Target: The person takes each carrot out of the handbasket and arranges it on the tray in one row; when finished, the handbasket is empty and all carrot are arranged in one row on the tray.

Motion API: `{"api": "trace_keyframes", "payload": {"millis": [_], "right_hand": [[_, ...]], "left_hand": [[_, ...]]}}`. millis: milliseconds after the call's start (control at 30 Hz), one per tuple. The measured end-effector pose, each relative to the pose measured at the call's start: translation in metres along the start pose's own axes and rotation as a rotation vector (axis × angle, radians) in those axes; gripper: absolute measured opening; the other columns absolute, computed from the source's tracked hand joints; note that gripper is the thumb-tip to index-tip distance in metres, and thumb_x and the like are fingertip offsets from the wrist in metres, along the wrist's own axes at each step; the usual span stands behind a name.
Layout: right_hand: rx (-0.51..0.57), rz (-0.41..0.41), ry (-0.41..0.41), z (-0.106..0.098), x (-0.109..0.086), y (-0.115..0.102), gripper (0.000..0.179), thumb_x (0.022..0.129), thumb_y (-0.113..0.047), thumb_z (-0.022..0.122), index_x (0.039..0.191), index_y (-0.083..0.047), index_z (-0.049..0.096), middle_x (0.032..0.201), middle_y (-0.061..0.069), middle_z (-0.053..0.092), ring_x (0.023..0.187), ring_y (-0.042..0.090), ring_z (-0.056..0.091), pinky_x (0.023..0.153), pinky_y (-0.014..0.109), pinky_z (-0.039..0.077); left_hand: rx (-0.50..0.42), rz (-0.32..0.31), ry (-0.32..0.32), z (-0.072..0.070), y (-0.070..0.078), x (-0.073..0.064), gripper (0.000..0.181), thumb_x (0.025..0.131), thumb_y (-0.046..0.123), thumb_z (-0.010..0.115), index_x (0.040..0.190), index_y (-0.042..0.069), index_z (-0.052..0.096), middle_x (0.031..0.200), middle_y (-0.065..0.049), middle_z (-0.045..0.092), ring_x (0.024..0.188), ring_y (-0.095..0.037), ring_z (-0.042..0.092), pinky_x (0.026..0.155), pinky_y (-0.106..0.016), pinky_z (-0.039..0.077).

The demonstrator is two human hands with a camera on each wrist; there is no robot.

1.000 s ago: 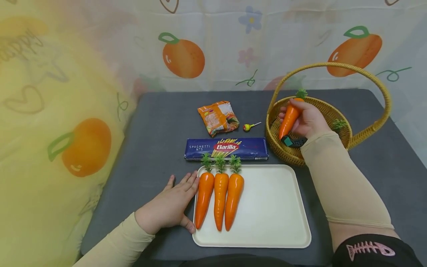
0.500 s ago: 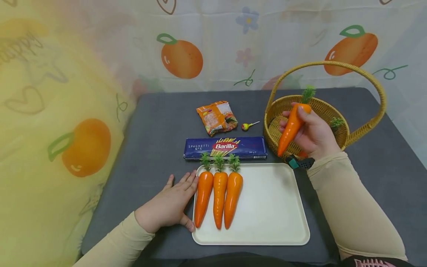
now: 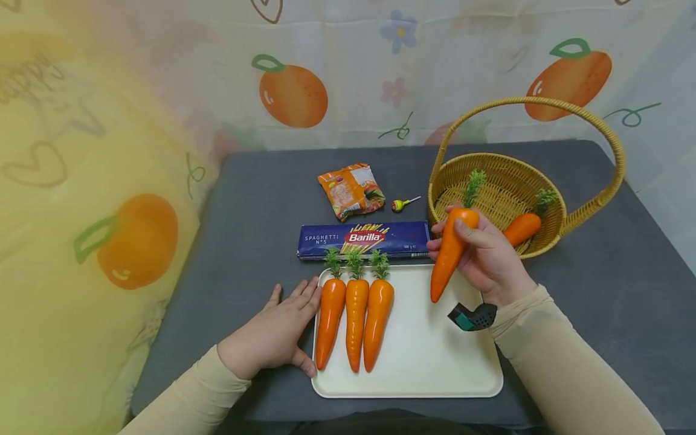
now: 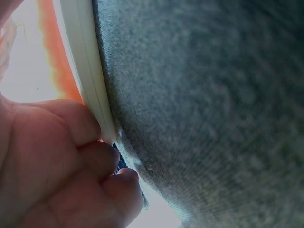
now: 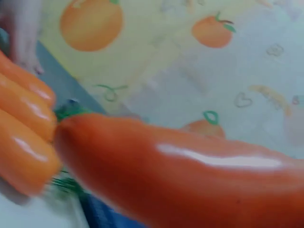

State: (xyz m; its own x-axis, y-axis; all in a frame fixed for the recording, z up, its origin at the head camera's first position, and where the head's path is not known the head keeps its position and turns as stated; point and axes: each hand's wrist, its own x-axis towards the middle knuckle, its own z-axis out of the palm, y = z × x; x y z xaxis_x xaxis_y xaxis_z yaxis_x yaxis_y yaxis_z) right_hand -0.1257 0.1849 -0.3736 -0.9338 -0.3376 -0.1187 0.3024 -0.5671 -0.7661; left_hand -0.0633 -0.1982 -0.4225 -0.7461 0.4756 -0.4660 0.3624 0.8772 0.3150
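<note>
My right hand (image 3: pixel 492 260) grips an orange carrot (image 3: pixel 451 251) with a green leafy top, held over the back right of the white tray (image 3: pixel 424 362). In the right wrist view that same carrot (image 5: pixel 180 166) fills the lower middle. Three more carrots (image 3: pixel 355 323) lie side by side on the tray's left part, tops toward the back. My left hand (image 3: pixel 274 335) rests at the tray's left edge, fingers spread and straight. The left wrist view has its fingers (image 4: pixel 95 161) against the tray rim (image 4: pixel 88 66). Another carrot (image 3: pixel 522 229) lies in the wicker basket (image 3: pixel 489 162).
Behind the tray lies a blue spaghetti box (image 3: pixel 326 238). Farther back are an orange snack bag (image 3: pixel 350 190) and a lollipop (image 3: pixel 402 204). The basket's tall handle (image 3: pixel 614 157) arches up at the right. A patterned curtain (image 3: pixel 337 36) hangs behind the grey table (image 3: pixel 255 199).
My right hand has lifted the carrot out of the basket and brought it left and nearer, over the tray. The basket's remaining carrot has come into view. My left hand stays put.
</note>
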Motion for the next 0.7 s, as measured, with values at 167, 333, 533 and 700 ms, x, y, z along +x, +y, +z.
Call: {"api": "trace_keyframes", "payload": {"millis": [167, 333, 533, 700], "right_hand": [[-0.078, 0.075, 0.025, 0.002, -0.007, 0.023, 0.020, 0.117, -0.018, 0.055, 0.136, -0.015, 0.058, 0.111, 0.006, 0.076, 0.095, 0.024, 0.080, 0.093, 0.039, 0.067], [-0.136, 0.161, 0.068, -0.001, -0.012, 0.045, 0.024, 0.117, -0.019, 0.054, 0.141, -0.016, 0.054, 0.116, 0.004, 0.076, 0.101, 0.023, 0.080, 0.093, 0.040, 0.067], [-0.154, 0.278, 0.073, -0.006, -0.020, 0.062, 0.036, 0.117, -0.023, 0.055, 0.151, -0.014, 0.046, 0.124, 0.006, 0.074, 0.105, 0.024, 0.081, 0.096, 0.045, 0.067], [-0.157, 0.373, -0.023, -0.013, -0.025, 0.068, 0.051, 0.117, -0.027, 0.055, 0.162, -0.013, 0.037, 0.134, 0.009, 0.069, 0.116, 0.025, 0.078, 0.102, 0.047, 0.064]], "left_hand": [[0.002, 0.001, 0.002, 0.000, -0.001, 0.000, 0.150, 0.062, 0.074, 0.093, 0.175, 0.003, 0.025, 0.186, -0.014, 0.007, 0.172, -0.041, 0.013, 0.129, -0.081, 0.002], [0.000, -0.005, 0.010, 0.000, 0.001, 0.000, 0.151, 0.060, 0.071, 0.096, 0.175, 0.003, 0.025, 0.186, -0.014, 0.009, 0.172, -0.040, 0.014, 0.129, -0.081, 0.003], [0.002, -0.005, 0.011, -0.001, 0.003, 0.001, 0.152, 0.059, 0.069, 0.098, 0.175, 0.003, 0.025, 0.186, -0.014, 0.010, 0.172, -0.040, 0.014, 0.129, -0.082, 0.003], [-0.006, 0.001, 0.016, 0.000, 0.002, 0.001, 0.152, 0.059, 0.069, 0.097, 0.175, 0.003, 0.025, 0.186, -0.014, 0.010, 0.172, -0.040, 0.014, 0.129, -0.082, 0.002]]}}
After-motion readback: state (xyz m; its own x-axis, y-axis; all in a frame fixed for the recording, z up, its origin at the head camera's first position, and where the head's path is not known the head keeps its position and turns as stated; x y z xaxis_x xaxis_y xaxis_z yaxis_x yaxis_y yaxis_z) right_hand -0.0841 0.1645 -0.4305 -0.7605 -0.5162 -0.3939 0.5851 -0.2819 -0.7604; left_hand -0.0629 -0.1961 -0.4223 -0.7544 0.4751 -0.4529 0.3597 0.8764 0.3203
